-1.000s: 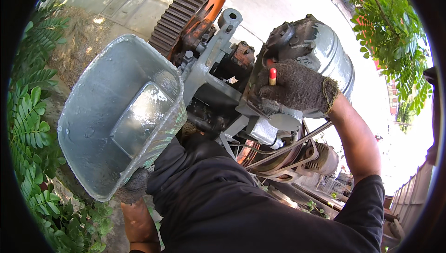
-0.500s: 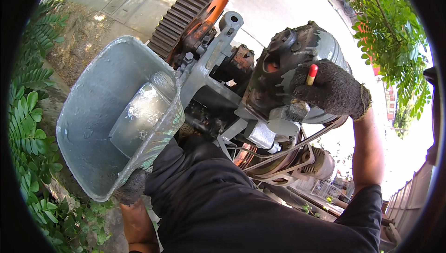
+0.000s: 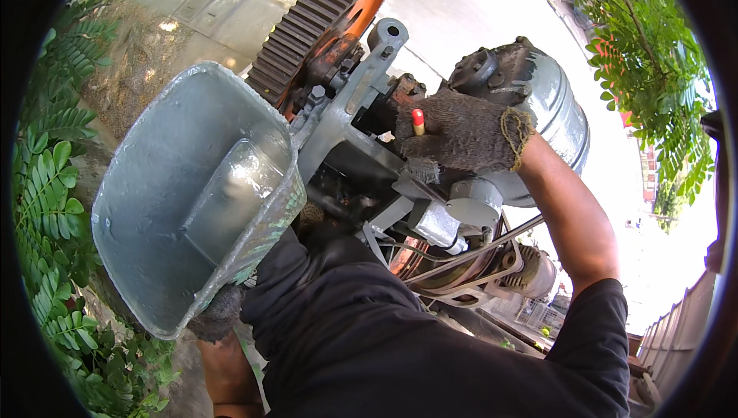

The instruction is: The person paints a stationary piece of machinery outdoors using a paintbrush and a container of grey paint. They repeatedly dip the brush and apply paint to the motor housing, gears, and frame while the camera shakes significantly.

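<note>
A deep grey tub (image 3: pixel 146 180) with a rough rim, its inside coated with shiny grey paint, tilts toward me on the left. My left hand (image 3: pixel 219 312), in a dark knit glove, grips its lower edge; the fingers are mostly hidden behind it. My right hand (image 3: pixel 469 130), in the same kind of glove, is closed around a paintbrush (image 3: pixel 418 121) with a red-tipped handle. Grey-wet bristles show below that fist, over the middle of a machine. Beside the fist is a rounded housing (image 3: pixel 550 103), grey on its right side and dark, greasy on its left.
A large toothed gear wheel (image 3: pixel 296 41) with an orange face stands behind the tub. A grey metal arm (image 3: pixel 338 122) runs beside it. Belts and a pulley (image 3: pixel 530 270) sit low on the right. Leafy branches (image 3: pixel 54 210) crowd the left, with more at upper right.
My right hand has moved left with the paintbrush, from the rounded housing to the machine's middle. More of the housing's grey side now shows. My left hand and the tub stay nearly still.
</note>
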{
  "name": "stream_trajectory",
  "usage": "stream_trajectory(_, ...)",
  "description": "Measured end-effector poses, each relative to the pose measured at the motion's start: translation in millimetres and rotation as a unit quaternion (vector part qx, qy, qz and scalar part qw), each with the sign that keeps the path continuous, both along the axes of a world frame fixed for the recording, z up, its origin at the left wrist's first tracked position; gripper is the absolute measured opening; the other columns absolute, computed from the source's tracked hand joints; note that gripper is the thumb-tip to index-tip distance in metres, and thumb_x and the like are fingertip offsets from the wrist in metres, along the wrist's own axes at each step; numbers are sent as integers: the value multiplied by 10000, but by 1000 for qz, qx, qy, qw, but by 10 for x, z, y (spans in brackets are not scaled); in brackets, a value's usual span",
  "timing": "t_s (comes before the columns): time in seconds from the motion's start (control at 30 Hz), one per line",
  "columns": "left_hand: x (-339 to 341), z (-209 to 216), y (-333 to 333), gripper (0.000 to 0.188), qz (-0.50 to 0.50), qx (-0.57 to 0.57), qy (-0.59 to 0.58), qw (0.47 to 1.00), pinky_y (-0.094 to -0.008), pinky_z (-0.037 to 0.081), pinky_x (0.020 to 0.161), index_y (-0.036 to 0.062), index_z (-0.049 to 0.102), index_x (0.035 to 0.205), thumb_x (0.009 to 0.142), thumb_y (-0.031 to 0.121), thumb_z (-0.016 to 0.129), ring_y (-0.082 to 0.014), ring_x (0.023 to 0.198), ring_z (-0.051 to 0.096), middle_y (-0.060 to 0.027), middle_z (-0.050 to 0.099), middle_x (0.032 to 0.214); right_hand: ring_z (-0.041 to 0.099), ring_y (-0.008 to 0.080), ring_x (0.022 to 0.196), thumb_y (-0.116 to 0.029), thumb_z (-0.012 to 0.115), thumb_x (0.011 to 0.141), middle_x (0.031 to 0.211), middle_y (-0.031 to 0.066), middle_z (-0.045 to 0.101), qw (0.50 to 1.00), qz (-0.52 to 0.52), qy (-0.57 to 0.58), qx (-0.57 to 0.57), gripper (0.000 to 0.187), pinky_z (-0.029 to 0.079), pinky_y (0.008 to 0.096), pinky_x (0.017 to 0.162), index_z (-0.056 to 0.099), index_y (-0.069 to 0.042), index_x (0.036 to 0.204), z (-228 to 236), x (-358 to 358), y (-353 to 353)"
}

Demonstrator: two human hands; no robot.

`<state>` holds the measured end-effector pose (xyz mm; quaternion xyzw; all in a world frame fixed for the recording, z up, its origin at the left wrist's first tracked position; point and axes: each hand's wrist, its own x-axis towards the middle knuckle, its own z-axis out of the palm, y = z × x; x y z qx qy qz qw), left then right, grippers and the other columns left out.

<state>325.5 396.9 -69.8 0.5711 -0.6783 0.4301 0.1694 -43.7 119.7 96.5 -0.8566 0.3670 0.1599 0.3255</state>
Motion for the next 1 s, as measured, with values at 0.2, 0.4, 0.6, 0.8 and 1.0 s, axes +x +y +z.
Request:
stream_trajectory(0.2, -7, -90, 217, 324, 154, 138, -68, 976, -576, 480, 1159, 47, 775, 1249, 1050, 245, 614, -357, 1175, 722, -141, 749, 1314, 725, 360, 929, -206, 735, 976, 982, 178, 746, 999, -25, -36, 29, 224, 576, 449, 834, 739, -63, 1148, -89, -317, 63)
stream_trajectory(0.4, -19, -91, 184, 299, 114, 49, -139, 983, -531, 564, 1064, 55, 814, 1167, 1043, 252, 625, -347, 1098, 758, -132, 783, 1230, 739, 338, 1005, -212, 729, 981, 1057, 163, 764, 995, 86, 36, -35, 220, 588, 438, 878, 746, -89, 1163, 94, -475, 43)
stream_trajectory(0.6, -88, 34, 89, 302, 140, 135, -105, 975, -495, 578, 1052, 30, 797, 1186, 1046, 244, 635, -342, 1103, 761, -141, 783, 1216, 726, 351, 999, -192, 771, 939, 1057, 151, 744, 990, 58, -102, -74, 253, 584, 457, 877, 736, -58, 1151, 37, -364, 165)
stream_trajectory(0.8, -82, -40, 154, 417, 154, 138, -118, 971, -501, 593, 1048, 13, 649, 1400, 1100, 294, 579, -325, 1172, 732, -152, 693, 1372, 735, 381, 1112, -151, 767, 977, 1235, 168, 747, 976, -103, -156, -109, 328, 597, 445, 947, 740, -86, 1298, 41, -121, 973)
stream_trajectory(1.0, 0, -198, 112, 641, 122, 69, -124, 982, -509, 504, 1145, 23, 484, 1545, 1067, 435, 599, -351, 1311, 619, -160, 572, 1489, 735, 356, 1121, -157, 746, 962, 1378, 133, 697, 948, -260, -87, -159, 370, 614, 438, 916, 722, -143, 1331, -319, -32, 1981)
